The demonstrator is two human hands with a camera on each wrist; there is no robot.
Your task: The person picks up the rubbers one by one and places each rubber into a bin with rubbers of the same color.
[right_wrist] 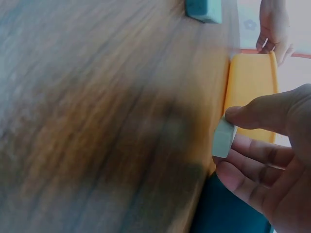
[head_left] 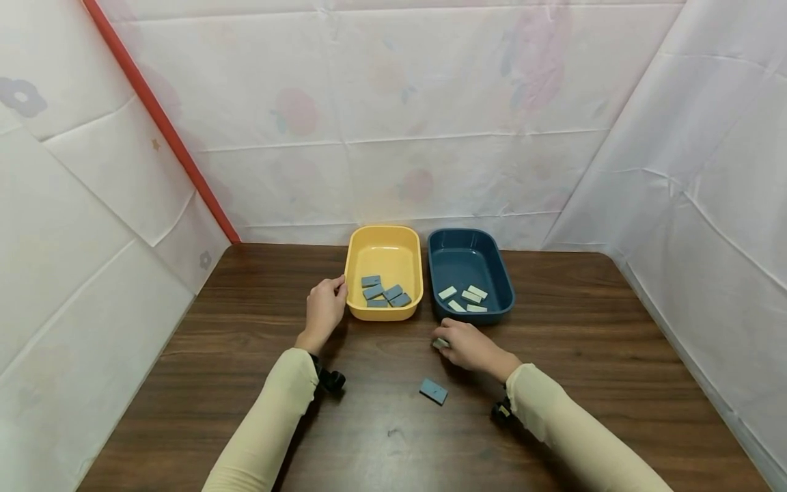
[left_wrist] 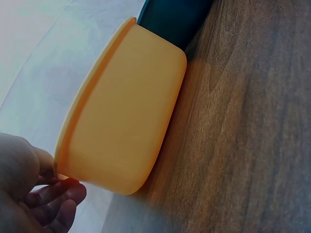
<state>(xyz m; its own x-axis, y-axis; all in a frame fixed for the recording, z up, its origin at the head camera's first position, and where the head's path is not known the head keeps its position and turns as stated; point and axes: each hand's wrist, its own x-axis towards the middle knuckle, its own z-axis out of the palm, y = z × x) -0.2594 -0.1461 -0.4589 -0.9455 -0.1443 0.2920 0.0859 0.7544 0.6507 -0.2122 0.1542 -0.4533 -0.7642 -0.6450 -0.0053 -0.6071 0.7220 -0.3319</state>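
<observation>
My left hand [head_left: 324, 309] grips the left rim of a yellow plastic bin [head_left: 386, 315]; in the left wrist view, its fingers [left_wrist: 51, 196] curl at the rim's corner. Several grey-blue rectangular blocks [head_left: 373, 292] lie inside that bin. Just in front of a dark blue bin [head_left: 471, 318], my right hand [head_left: 472, 347] pinches a pale cream block [right_wrist: 224, 138] between thumb and fingers. Several similar pale blocks [head_left: 471, 296] lie in the dark blue bin. One grey-blue block [head_left: 433, 391] rests on the table, nearer to me than the right hand.
The two bins stand side by side at the back of a dark wooden table [head_left: 572, 383]. Behind them hangs a pale patterned sheet [head_left: 381, 102], with more sheeting at both sides. A red strip [head_left: 160, 119] runs down the back left corner.
</observation>
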